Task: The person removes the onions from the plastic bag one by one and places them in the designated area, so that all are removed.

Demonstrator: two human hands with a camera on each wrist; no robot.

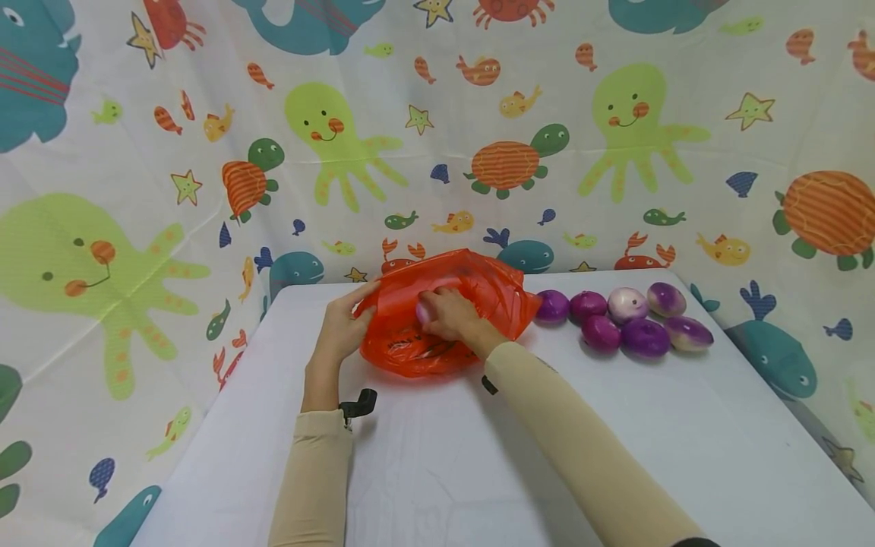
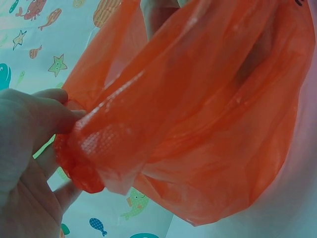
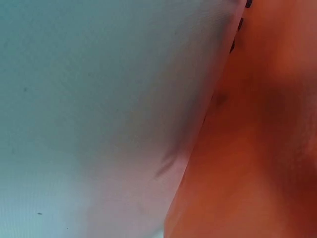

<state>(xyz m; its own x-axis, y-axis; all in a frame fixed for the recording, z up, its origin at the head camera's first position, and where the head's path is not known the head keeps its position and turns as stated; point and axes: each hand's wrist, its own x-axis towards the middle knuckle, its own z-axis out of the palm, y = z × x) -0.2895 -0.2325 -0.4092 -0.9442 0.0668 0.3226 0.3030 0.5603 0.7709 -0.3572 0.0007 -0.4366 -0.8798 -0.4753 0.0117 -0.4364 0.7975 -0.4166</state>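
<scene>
A red plastic bag (image 1: 499, 282) lies on the table with its mouth spread toward me. My left hand (image 1: 344, 325) pinches the bag's left edge, its rim bunched between thumb and fingers in the left wrist view. Inside the opening, my right hand (image 1: 453, 313) holds a pinkish-purple onion (image 1: 424, 312), mostly covered by the fingers. Just right of the bag sit several purple onions (image 1: 645, 339), one of them whiter (image 1: 627, 305). In the right wrist view the red bag (image 3: 257, 163) fills the right side, and the hand is out of sight.
A white-covered table (image 1: 437, 463) stretches under both forearms. Behind it and along both sides hangs a curtain (image 1: 437, 99) printed with sea animals. The onions stand in two loose rows near the table's far right corner, the leftmost one (image 1: 552, 307) close against the bag.
</scene>
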